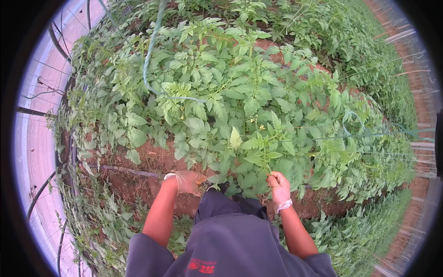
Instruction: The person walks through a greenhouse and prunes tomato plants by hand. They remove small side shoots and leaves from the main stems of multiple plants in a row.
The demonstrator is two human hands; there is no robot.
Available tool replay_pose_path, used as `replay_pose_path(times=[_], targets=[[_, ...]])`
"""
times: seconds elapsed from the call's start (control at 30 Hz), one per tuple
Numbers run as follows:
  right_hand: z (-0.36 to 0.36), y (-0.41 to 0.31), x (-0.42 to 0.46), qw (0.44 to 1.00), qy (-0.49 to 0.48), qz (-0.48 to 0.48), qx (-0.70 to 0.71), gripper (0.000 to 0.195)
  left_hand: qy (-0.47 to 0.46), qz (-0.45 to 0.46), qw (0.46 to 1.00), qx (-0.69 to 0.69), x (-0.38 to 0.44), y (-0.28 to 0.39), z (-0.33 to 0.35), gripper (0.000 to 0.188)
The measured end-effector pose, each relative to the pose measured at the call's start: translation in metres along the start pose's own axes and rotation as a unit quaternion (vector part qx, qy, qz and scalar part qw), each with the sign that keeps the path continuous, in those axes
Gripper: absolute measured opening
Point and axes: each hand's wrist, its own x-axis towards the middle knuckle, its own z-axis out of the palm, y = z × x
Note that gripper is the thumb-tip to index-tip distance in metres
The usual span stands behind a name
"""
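Both my hands wear thin translucent gloves. My right hand is closed with thumb and fingertips on the stem of a tomato shoot, whose leaves fan out above it. To the left, at the near edge of the foliage, my left hand has its fingers curled beside a small piece of greenery; whether it grips that piece is not clear. Between the hands stand tomato leaves, and a pale yellowish leaf shows above them. Small yellow flowers sit near the shoot.
Blue-green twine hangs over the plants at upper left. More twine stretches across the right side. A thin dark hose lies on reddish soil. Plant rows extend ahead and behind. Plastic greenhouse sheeting with dark hoops curves along the left.
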Motion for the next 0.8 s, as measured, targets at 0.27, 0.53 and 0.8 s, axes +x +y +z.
replay_pose_path(times=[0.27,0.53,0.8], targets=[[-0.007,-0.006,-0.007,1.0,-0.007,-0.006,0.004,0.007,0.368,0.101,0.893,-0.239,0.088,0.065,-0.059,0.03],[0.001,0.003,-0.023,0.999,0.016,-0.03,-0.005,0.009,0.206,0.091,0.852,-0.473,0.248,0.074,-0.047,0.065],[0.004,0.005,-0.036,0.999,0.029,0.008,-0.027,0.008,0.181,0.211,0.73,-0.625,0.251,0.09,-0.036,0.072]])
